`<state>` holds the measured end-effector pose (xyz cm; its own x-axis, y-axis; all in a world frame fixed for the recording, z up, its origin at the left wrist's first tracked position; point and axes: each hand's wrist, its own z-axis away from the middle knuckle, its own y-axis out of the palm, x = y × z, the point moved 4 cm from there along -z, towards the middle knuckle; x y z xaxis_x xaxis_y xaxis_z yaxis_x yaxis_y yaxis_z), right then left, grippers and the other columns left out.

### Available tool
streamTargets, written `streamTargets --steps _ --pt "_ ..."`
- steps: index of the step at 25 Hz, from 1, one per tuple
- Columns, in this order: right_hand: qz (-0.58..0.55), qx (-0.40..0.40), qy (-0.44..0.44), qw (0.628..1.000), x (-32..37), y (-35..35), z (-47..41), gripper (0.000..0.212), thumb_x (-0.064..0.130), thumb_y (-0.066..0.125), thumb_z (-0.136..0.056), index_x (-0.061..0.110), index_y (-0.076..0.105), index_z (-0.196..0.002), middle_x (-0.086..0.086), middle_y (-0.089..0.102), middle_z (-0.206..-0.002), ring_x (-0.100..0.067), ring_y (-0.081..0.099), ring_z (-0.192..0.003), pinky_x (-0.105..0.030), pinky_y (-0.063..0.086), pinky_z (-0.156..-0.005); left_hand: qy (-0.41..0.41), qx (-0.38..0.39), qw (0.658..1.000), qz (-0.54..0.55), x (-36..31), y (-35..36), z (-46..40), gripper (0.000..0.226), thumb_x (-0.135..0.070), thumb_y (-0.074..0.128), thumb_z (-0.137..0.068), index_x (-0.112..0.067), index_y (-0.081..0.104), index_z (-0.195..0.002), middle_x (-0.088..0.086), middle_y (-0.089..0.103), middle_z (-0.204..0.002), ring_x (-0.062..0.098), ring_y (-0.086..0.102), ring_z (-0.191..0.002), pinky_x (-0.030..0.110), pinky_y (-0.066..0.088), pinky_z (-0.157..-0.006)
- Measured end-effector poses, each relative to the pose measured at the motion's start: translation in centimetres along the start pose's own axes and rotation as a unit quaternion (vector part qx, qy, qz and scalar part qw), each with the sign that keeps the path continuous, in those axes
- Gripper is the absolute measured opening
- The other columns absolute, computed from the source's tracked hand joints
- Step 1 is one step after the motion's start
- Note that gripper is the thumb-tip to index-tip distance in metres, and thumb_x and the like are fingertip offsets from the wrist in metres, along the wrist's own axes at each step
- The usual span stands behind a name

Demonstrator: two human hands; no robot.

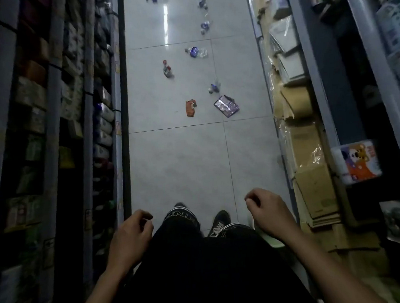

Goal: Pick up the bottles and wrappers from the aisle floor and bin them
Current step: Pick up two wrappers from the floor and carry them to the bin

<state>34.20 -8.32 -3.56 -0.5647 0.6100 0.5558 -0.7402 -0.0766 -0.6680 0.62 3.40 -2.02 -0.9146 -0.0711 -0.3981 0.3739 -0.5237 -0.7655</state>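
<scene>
Litter lies scattered on the grey tiled aisle floor ahead of me. Nearest are an orange wrapper [190, 108] and a purple wrapper [226, 106]. Beyond them lie a small crushed bottle [214, 88], a red-labelled bottle [167, 69], a clear bottle with a blue label [196, 52] and several more bottles [205, 27] farther up the aisle. My left hand [131, 234] and my right hand [267, 212] hang at the bottom of the view, fingers loosely curled, holding nothing, well short of the litter. No bin is in view.
Stocked shelves [79, 108] line the left side. Flattened cardboard boxes [315, 184] and plastic-wrapped goods [287, 54] stack along the right shelving. My legs and shoes [220, 219] are between my hands. A light green object [274, 240] shows beneath my right wrist.
</scene>
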Motion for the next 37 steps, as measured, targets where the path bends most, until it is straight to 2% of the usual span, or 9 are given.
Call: streamTargets --steps 5,11,16,20,23,26,31,37 --pt "0.015 0.007 -0.037 0.999 4.6 -3.1 -7.6 0.014 0.032 0.054 -0.098 0.025 0.067 -0.098 0.012 0.065 -0.092 -0.007 0.060 -0.084 -0.037 0.056 -0.074 -0.064 -0.005 0.997 0.033 0.8 -1.8 -2.7 0.011 -0.030 0.058 -0.094 -0.037 0.064 -0.098 -0.015 0.070 -0.089 0.012 0.066 -0.083 0.038 0.055 -0.074" --pt "0.024 -0.007 -0.046 0.999 10.0 -6.4 -16.9 0.013 0.030 0.055 -0.098 0.025 0.066 -0.097 0.012 0.064 -0.090 -0.007 0.060 -0.083 -0.039 0.057 -0.074 -0.065 0.000 0.996 0.056 -1.5 -6.1 -14.3 0.009 -0.032 0.057 -0.096 -0.038 0.062 -0.099 -0.014 0.069 -0.090 0.005 0.064 -0.081 0.037 0.056 -0.076" --pt "0.023 -0.020 0.019 0.999 12.7 -9.0 -21.9 0.010 0.029 0.056 -0.098 0.026 0.065 -0.095 0.011 0.064 -0.089 -0.007 0.060 -0.082 -0.040 0.056 -0.074 0.000 0.043 0.999 0.011 -8.0 -10.3 -25.5 0.012 -0.033 0.055 -0.094 -0.033 0.064 -0.102 -0.014 0.069 -0.092 0.008 0.064 -0.081 0.036 0.055 -0.076" --pt "0.001 -0.041 0.081 0.996 12.6 -11.0 -24.2 0.009 0.026 0.058 -0.099 0.027 0.064 -0.093 0.013 0.063 -0.089 -0.006 0.060 -0.081 -0.035 0.053 -0.071 0.076 0.068 0.994 -0.027 -14.1 -13.2 -33.6 0.016 -0.035 0.052 -0.095 -0.032 0.063 -0.107 -0.013 0.069 -0.095 0.010 0.064 -0.085 0.037 0.055 -0.077" --pt "-0.015 -0.054 0.118 0.991 12.1 -12.5 -25.7 0.009 0.027 0.058 -0.098 0.029 0.064 -0.092 0.014 0.063 -0.089 -0.003 0.059 -0.079 -0.029 0.046 -0.064 0.122 0.066 0.989 -0.051 -19.1 -15.2 -39.0 0.017 -0.035 0.052 -0.095 -0.031 0.063 -0.107 -0.012 0.069 -0.094 0.012 0.064 -0.084 0.038 0.056 -0.076" --pt "-0.029 -0.060 0.146 0.987 11.4 -14.2 -28.4 0.009 0.026 0.058 -0.098 0.028 0.065 -0.091 0.012 0.063 -0.088 -0.003 0.058 -0.079 -0.029 0.044 -0.063 0.150 0.052 0.985 -0.069 -23.8 -16.4 -44.2 0.017 -0.034 0.053 -0.095 -0.030 0.065 -0.107 -0.010 0.070 -0.094 0.015 0.065 -0.085 0.038 0.056 -0.075" --pt "-0.041 -0.045 0.154 0.986 10.1 -18.2 -37.0 0.009 0.026 0.058 -0.098 0.026 0.067 -0.095 0.008 0.066 -0.091 -0.009 0.060 -0.081 -0.036 0.052 -0.072 0.137 0.050 0.986 -0.084 -30.2 -16.2 -50.3 0.018 -0.036 0.051 -0.095 -0.031 0.063 -0.107 -0.011 0.070 -0.094 0.014 0.065 -0.085 0.039 0.057 -0.076" --pt "-0.019 0.015 0.116 0.993 10.6 -23.6 -50.6 0.010 0.029 0.058 -0.096 0.025 0.068 -0.096 0.007 0.064 -0.092 -0.015 0.061 -0.083 -0.036 0.052 -0.074 0.073 0.070 0.992 -0.073 -34.7 -14.1 -55.0 0.014 -0.036 0.054 -0.094 -0.032 0.063 -0.104 -0.011 0.070 -0.091 0.014 0.066 -0.084 0.038 0.056 -0.074"
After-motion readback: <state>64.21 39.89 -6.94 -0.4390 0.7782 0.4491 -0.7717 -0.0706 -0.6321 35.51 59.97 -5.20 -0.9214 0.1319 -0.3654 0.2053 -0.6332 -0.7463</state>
